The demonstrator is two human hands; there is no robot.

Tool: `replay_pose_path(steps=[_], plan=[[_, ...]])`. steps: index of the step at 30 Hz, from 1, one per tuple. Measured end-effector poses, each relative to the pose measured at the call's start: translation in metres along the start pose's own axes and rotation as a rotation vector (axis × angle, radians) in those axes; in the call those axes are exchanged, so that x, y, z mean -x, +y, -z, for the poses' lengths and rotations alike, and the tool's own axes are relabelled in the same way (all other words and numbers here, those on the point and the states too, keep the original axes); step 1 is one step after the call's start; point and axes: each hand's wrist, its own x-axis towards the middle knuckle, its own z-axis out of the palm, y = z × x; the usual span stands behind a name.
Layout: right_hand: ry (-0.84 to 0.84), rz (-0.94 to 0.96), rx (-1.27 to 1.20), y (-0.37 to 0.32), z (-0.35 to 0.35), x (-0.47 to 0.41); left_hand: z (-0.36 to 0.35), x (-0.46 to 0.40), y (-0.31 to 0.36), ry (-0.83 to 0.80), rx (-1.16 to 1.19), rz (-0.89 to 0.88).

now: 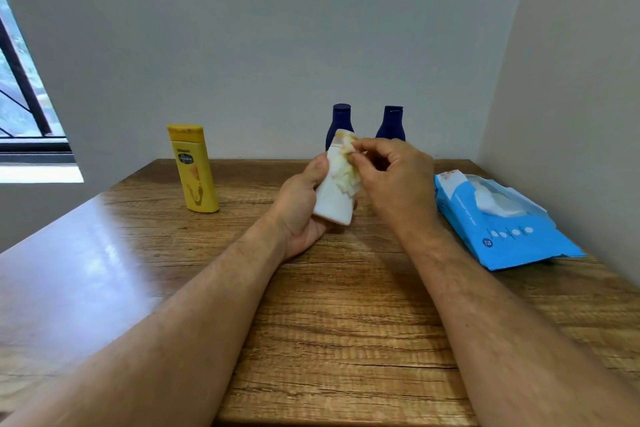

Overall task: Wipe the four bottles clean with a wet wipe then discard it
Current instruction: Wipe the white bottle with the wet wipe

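My left hand [301, 208] grips a small white bottle [334, 208] above the middle of the wooden table [329, 322]. My right hand [391, 177] pinches a white wet wipe [346, 172] against the bottle's upper part. A yellow bottle [194, 168] stands upright at the left of the table. Two dark blue bottles stand at the back by the wall, one [340, 121] partly hidden behind the white bottle, the other [392, 123] just to its right, partly hidden by my right hand.
An open blue pack of wet wipes [498, 222] lies at the table's right side, near the right wall. A window [20, 97] is at the far left. The table's left edge runs diagonally toward me.
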Motion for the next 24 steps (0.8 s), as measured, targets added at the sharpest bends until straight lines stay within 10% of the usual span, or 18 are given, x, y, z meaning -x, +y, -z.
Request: replay_pose_path(steps=[8, 18, 24], plan=[[-0.443, 0.100, -0.011, -0.007, -0.004, 0.009, 0.006, 0.000, 0.006, 0.039, 0.093, -0.049], [0.070, -0.044, -0.067, 0.003, 0.001, -0.003, -0.004, 0.004, 0.002, 0.018, -0.055, -0.002], [-0.319, 0.108, -0.064, -0.001, -0.005, 0.008, 0.001, 0.003, 0.007, 0.026, 0.166, -0.040]])
